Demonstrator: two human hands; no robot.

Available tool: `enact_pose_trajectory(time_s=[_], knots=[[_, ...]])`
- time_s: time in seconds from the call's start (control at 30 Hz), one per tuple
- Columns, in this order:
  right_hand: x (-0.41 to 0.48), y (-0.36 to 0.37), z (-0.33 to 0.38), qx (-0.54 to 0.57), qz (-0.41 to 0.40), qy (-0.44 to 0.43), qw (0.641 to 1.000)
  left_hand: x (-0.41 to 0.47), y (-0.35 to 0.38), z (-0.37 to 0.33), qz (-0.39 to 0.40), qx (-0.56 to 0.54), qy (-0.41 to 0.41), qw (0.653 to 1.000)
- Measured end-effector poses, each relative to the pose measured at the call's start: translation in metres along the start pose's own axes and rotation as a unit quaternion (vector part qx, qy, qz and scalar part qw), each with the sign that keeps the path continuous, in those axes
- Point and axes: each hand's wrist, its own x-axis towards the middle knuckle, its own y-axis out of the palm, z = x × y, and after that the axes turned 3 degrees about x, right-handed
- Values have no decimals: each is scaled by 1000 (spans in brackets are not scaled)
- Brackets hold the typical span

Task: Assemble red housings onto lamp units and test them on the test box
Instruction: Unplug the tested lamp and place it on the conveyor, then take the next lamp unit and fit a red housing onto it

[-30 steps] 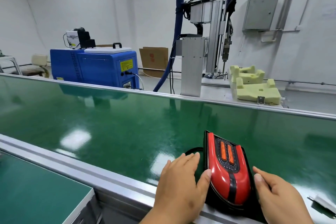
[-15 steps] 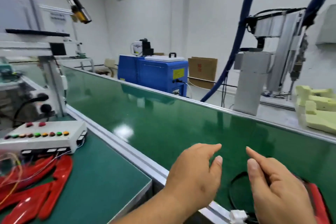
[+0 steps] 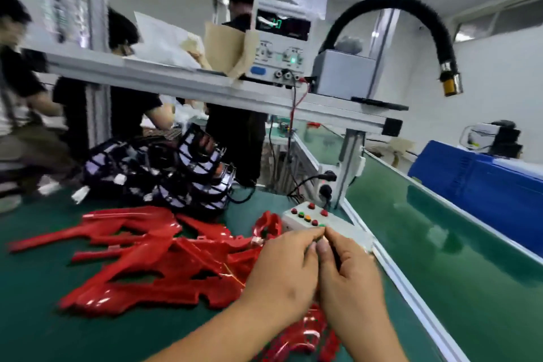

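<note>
Red housings (image 3: 164, 267) heaped on the green tabletop (image 3: 35, 317), lower left to centre; lamp units (image 3: 164, 173) piled just behind, centre left; test box (image 3: 338, 232) right of centre, touching the heap's edge. Left hand (image 3: 282, 276) and right hand (image 3: 349, 285) low centre, over housings and box, fingers (image 3: 305, 236) curled, tips pressed together; whether pinching something small, cannot tell through blur. Likely risks: snagging a thin wire in the tangle, dragging neighbouring housings along, bumping a button. Counted: one test box, seven buttons (image 3: 307, 217) showing, two hands; housings and lamp units too overlapped to count, several each.
</note>
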Motion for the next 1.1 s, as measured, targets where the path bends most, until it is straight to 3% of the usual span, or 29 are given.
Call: enact_pose_trajectory(time_s=[0.17, 0.3, 0.47, 0.83, 1.1], knots=[[20, 78, 19, 55, 95, 7, 994, -3, -48, 51, -59, 27, -61, 996], [13, 127, 23, 71, 152, 53, 984, -20, -65, 92, -55, 42, -104, 992], [1, 167, 7, 50, 225, 51, 972, -40, -65, 129, -45, 69, -150, 985], [-9, 169, -1, 18, 156, 17, 987, -48, -49, 145, -27, 119, -127, 984], [-12, 165, 10, -24, 147, 10, 989, -48, -48, 150, -13, 80, -155, 985]])
